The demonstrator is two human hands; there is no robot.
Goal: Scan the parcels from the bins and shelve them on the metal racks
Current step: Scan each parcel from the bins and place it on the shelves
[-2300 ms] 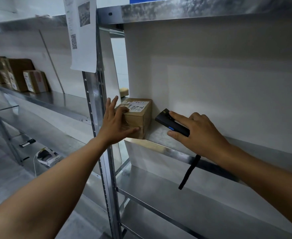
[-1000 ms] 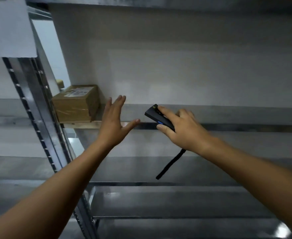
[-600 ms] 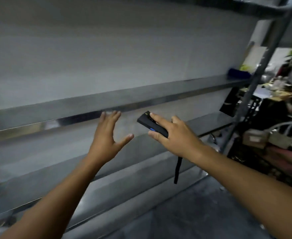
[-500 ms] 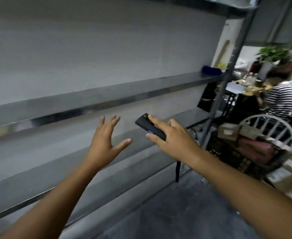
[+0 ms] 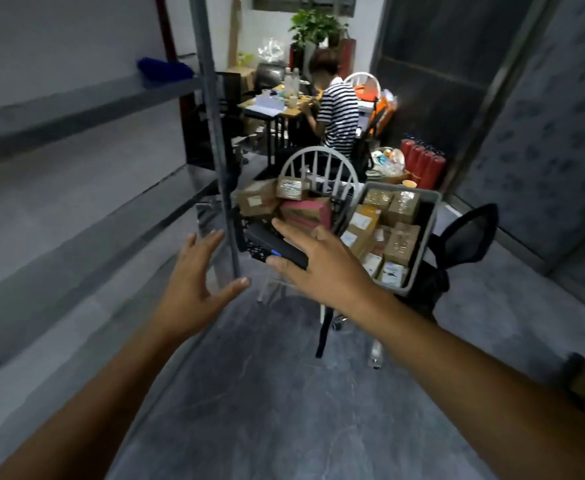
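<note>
Several taped parcels [image 5: 393, 216] fill the grey bin [image 5: 426, 233] ahead on our right, and more boxes [image 5: 260, 199] are heaped in a dark crate [image 5: 340, 211] just left of it. Our right hand [image 5: 322, 268] grips the black scanner [image 5: 273, 245] with its strap [image 5: 323, 336] dangling below the wrist. Our left hand [image 5: 194, 285] is empty, fingers spread, in front of the metal rack [image 5: 211, 98] post. Beyond the bins, a person in a striped shirt [image 5: 339, 116] sits at a desk.

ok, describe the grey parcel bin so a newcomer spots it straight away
Past the rack's upright post stands a white spindle-back chair. Right of it sits the grey bin, packed with brown parcels. Its pale solid walls set it apart from the dark open-lattice crate on its left.
</note>
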